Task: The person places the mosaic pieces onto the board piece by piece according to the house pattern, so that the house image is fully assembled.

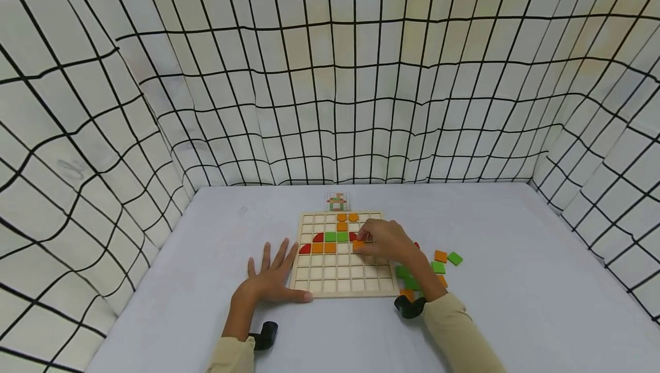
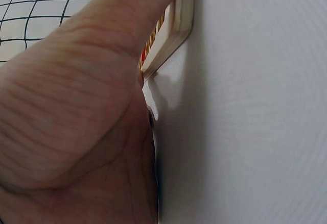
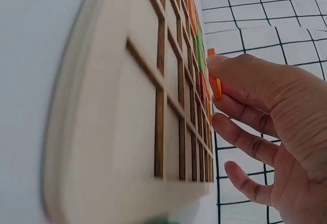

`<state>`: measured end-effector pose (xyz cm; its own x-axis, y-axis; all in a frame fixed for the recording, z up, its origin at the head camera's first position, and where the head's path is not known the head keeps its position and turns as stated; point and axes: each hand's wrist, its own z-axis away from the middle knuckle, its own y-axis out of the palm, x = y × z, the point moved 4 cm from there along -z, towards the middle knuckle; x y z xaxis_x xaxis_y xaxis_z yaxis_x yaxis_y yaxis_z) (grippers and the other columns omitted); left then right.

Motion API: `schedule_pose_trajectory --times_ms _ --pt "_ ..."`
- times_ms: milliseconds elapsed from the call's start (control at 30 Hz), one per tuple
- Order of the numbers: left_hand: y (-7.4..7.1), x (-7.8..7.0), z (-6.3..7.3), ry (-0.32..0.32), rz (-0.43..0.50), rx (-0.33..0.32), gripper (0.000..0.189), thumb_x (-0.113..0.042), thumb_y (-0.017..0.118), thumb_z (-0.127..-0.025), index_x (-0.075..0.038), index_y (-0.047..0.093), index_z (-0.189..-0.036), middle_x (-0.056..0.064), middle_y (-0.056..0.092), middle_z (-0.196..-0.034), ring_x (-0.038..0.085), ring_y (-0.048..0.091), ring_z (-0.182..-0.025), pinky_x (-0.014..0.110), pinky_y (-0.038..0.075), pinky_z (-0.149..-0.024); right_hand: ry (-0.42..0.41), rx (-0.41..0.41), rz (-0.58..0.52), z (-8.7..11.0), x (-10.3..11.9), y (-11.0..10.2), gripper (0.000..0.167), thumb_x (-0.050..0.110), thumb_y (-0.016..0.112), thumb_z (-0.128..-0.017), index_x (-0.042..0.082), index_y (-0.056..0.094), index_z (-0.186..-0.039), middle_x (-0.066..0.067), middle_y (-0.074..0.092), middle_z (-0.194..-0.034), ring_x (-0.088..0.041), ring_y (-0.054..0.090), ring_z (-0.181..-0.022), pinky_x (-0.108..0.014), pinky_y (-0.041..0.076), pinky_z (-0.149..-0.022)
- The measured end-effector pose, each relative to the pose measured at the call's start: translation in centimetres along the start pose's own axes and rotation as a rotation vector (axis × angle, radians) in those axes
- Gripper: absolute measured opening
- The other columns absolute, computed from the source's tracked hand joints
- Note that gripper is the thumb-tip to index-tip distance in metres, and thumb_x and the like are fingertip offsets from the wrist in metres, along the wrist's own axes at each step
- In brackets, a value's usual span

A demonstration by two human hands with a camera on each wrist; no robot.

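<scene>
A wooden grid board [image 1: 345,295] lies on the table with colored tiles in its upper cells. My right hand [image 1: 388,240] is over the right part of the board, pinching an orange tile [image 3: 214,76] between thumb and index finger, the other fingers loosely bent. The tile is held on edge, close to the grid. My left hand [image 1: 268,284] rests with fingers spread at the board's lower left corner, its thumb along the front edge. On the board are orange round tiles [image 1: 342,218], green squares [image 1: 330,236], orange squares [image 1: 330,248] and red curved tiles [image 1: 305,248].
Loose green tiles [image 1: 455,258] and orange tiles [image 1: 440,256] lie to the right of the board, some partly hidden by my right forearm. Behind the board is a small picture card [image 1: 338,201]. A black grid net [image 1: 335,101] hangs around the white table [image 1: 515,304].
</scene>
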<state>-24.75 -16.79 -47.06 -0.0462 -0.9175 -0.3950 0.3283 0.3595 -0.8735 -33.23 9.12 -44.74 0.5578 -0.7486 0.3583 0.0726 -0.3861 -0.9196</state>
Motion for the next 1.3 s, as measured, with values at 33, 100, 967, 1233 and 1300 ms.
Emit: schedule_pose_trajectory --times_ms 33,100,967,1233,1300 --pt "0.0 0.0 0.0 0.0 -0.001 0.0 0.126 -0.068 0.077 -0.064 -0.016 0.012 -0.158 0.013 -0.003 -0.166 0.048 -0.016 -0.147 0.076 -0.009 -0.107 -0.01 -0.001 -0.003 -0.2 0.2 0.1 0.028 0.04 0.079 -0.081 0.017 0.072 -0.096 0.009 0.069 -0.09 -0.004 0.059 -0.076 -0.022 0.049 -0.066" --pt "0.0 0.0 0.0 -0.002 -0.003 0.003 0.126 -0.068 0.077 -0.064 -0.017 0.012 -0.158 0.013 -0.004 -0.166 0.047 -0.016 -0.147 0.076 -0.009 -0.108 -0.026 -0.006 0.007 -0.5 0.5 0.4 0.028 0.04 0.079 -0.081 0.018 0.072 -0.096 0.009 0.069 -0.091 -0.003 0.06 -0.077 -0.021 0.049 -0.067" --pt "-0.1 -0.2 0.2 0.017 -0.016 0.004 0.126 -0.07 0.076 -0.065 -0.016 0.011 -0.158 0.013 -0.004 -0.166 0.048 -0.016 -0.147 0.076 -0.008 -0.107 -0.034 0.07 0.126 -2.0 2.7 1.7 0.021 0.04 0.075 -0.085 0.021 0.073 -0.094 0.009 0.067 -0.092 -0.01 0.056 -0.087 -0.036 0.046 -0.075" --pt "-0.1 -0.1 0.1 0.015 -0.007 0.013 0.126 -0.07 0.076 -0.065 -0.016 0.011 -0.158 0.013 -0.004 -0.166 0.047 -0.018 -0.147 0.076 -0.008 -0.108 -0.012 0.079 0.115 -1.8 3.0 1.5 0.02 0.038 0.075 -0.086 0.021 0.073 -0.096 0.008 0.067 -0.095 -0.012 0.057 -0.092 -0.041 0.048 -0.081" --pt "0.0 0.0 0.1 0.01 -0.011 0.012 0.126 -0.071 0.076 -0.065 -0.016 0.01 -0.158 0.013 -0.005 -0.166 0.047 -0.018 -0.147 0.076 -0.008 -0.108 -0.013 0.083 0.106 -1.7 3.0 1.5 0.02 0.037 0.075 -0.086 0.02 0.074 -0.097 0.007 0.067 -0.096 -0.013 0.057 -0.093 -0.041 0.048 -0.082"
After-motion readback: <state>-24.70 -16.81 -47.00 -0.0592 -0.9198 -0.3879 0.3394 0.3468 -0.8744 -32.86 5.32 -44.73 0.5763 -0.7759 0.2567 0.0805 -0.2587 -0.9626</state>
